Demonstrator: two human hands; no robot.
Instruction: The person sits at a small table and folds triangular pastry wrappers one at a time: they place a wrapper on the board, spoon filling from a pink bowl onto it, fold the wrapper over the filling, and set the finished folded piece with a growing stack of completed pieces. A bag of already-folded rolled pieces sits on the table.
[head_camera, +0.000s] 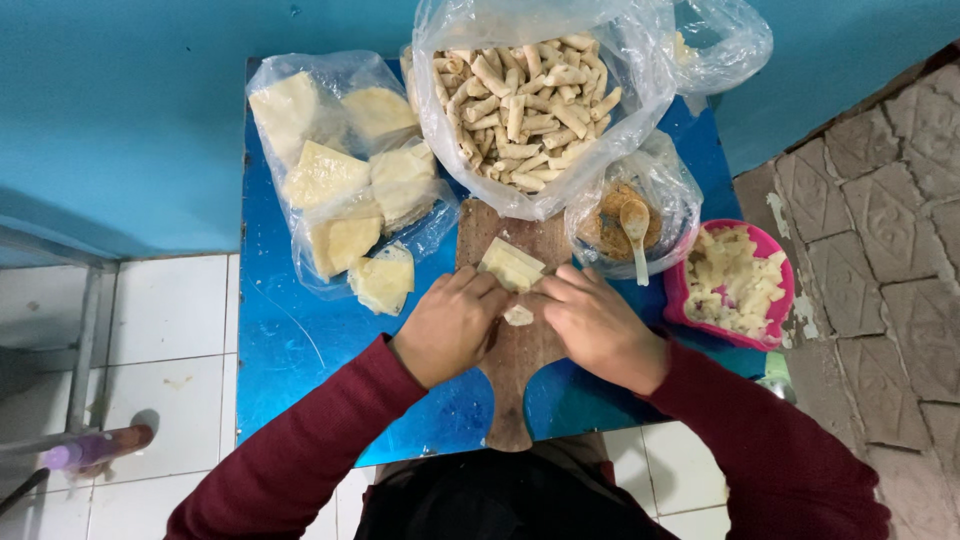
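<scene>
On the blue surface (300, 340), far left, a clear bag of pale wrapper sheets (340, 170) lies open, one sheet (382, 280) spilling out just beside the left hand (450, 322). That hand's grip is curled, fingertips pressing the folded wrapper (512, 265) on the wooden board (515, 380). The right hand (598, 325) pinches the wrapper's near edge. Behind the board, a large bag of finished rolls (530, 100) crowds in close. Right of it sit a bagged bowl of brown filling with a spoon (636, 235), then a pink bowl (690, 310) of pale chunks.
</scene>
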